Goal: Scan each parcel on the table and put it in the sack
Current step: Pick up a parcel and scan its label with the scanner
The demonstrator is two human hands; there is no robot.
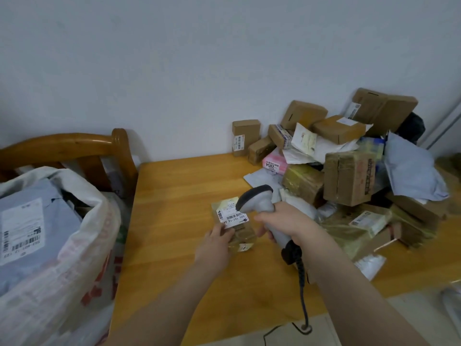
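The fingers (pixel 224 231) of your left hand (pixel 214 243) are pinching the near-left corner of the small parcel (pixel 243 233), presenting its label (pixel 235 218) face-up just beneath the scanner (pixel 259 201); your right hand (pixel 287 221) is wrapping closed round the scanner's handle, aiming its head down at the barcode; the unscanned pile (pixel 349 176) is lying right of the scanner, within reach; the sack (pixel 82 221) is standing open well left of the scanner, ready for loading.
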